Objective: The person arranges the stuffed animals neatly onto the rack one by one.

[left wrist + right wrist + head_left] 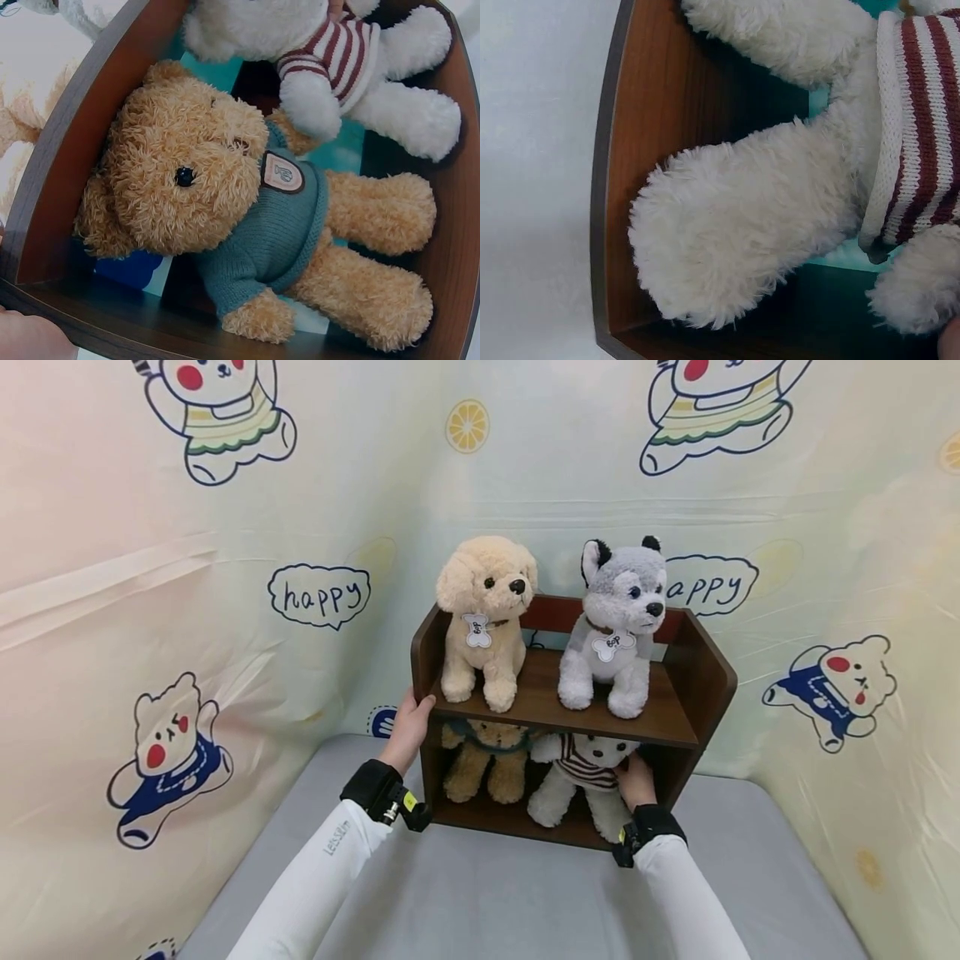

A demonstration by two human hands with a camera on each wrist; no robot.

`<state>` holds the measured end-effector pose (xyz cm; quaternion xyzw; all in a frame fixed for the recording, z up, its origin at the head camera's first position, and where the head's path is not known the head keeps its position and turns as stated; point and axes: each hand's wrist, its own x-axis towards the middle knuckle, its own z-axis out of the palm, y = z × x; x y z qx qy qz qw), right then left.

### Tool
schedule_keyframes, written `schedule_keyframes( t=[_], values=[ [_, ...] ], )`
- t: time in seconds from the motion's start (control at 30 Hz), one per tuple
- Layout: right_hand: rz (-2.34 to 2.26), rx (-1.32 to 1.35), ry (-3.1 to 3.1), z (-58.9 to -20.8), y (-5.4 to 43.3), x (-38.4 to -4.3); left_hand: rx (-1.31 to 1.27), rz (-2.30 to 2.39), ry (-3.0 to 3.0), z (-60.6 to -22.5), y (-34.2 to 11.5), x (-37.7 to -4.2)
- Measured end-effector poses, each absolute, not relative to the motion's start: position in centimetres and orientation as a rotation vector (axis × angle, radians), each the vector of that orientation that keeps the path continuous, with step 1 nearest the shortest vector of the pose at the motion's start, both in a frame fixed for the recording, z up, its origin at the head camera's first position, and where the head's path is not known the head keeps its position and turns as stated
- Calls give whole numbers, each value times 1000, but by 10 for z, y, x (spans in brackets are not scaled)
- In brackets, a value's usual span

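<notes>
My left hand (407,732) grips the left side of a dark brown two-tier wooden shelf (540,685), thumb at the front edge and its other fingers hidden. Inside the lower compartment, my right hand (636,782) holds a white teddy bear (555,800) by its side; part of that hand is hidden by the bear. The bear wears a maroon-and-white striped sweater (334,64) and sits toward the right. To its left sits a tan teddy bear (172,176) in a teal knit sweater (262,221), its head partly hidden under the upper board in the head view.
On the upper board sit a cream plush dog (487,610) and a grey-and-white plush husky (618,610), each with a bone-shaped tag. The shelf stands on a grey-covered table (510,893). Behind it hangs a cartoon-printed curtain (337,510).
</notes>
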<state>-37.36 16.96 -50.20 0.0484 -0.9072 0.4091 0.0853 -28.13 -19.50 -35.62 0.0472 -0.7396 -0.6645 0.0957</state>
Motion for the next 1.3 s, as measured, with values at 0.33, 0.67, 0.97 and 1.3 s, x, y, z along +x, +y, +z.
schedule_keyframes(
  t=[0.33,0.67,0.97,1.3],
  values=[
    [1024,193,-2746,-613,214,-482,140,-1977,-2193,-355,-196,-280],
    [1086,118,-2830,-485,165,-377,151,-1975,-2198,-355,-195,-280],
    [1027,119,-2814,-486,161,-375,143,-1984,-2192,-355,-196,-280],
    [1016,172,-2643,-488,156,-369,152,-1970,-2186,-356,-195,-280]
  ],
)
